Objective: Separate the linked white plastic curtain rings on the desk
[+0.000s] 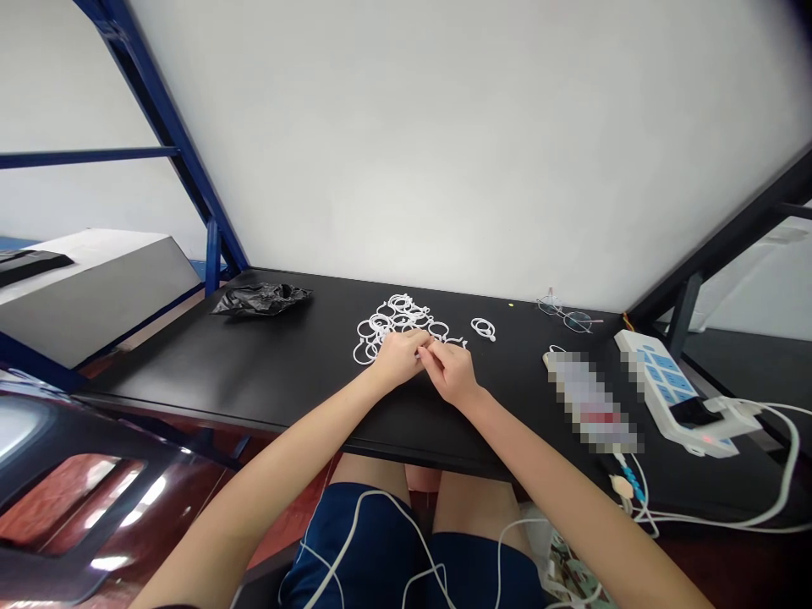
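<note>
My left hand (401,355) and my right hand (449,365) meet over the middle of the black table (254,364), with their fingers bent and pressed together. A small white piece shows at their fingertips, mostly hidden. Just behind my hands lies a loose pile of white rings (382,323), each thin and with a small tab. To the right of the pile, a couple of white rings (483,328) lie apart from it.
A crumpled black bag (261,299) lies at the back left. At the right are glasses (564,315), a blurred phone (589,404) on a cable, and a white power strip (673,391) with plugs. White cables hang over my lap.
</note>
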The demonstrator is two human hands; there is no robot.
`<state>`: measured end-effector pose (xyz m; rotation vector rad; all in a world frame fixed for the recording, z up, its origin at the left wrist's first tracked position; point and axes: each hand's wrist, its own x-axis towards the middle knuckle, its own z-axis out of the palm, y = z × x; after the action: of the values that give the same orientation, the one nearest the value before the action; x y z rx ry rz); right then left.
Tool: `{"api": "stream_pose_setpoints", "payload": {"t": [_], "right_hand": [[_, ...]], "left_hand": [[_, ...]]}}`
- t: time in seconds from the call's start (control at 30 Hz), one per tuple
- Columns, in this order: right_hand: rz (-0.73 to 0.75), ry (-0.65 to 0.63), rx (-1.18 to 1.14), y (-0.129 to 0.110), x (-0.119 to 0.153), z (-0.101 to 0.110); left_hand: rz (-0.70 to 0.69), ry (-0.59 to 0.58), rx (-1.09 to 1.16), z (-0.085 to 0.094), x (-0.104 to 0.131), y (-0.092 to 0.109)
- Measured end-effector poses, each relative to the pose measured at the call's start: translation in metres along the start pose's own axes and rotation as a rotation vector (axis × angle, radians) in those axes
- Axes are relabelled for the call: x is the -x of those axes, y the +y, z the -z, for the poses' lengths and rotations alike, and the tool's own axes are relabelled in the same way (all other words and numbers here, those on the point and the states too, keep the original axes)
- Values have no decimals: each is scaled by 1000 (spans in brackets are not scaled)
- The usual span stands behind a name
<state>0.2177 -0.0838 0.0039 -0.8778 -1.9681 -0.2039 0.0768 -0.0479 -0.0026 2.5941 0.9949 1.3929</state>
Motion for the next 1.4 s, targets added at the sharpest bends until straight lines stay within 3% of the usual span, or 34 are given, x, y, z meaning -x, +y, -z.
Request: {"api": "stream_pose_setpoints", "payload": {"t": [0.67,1.07,1.4], "right_hand": [[-386,126,-181,12,2,4],[-409,164,-209,13,0,3],[-280,193,-126,14,-1,3]], "left_hand": [[156,45,-10,7,-5,4],[171,81,7,5,-6,1],[224,99,24,6,-5,-1]]}}
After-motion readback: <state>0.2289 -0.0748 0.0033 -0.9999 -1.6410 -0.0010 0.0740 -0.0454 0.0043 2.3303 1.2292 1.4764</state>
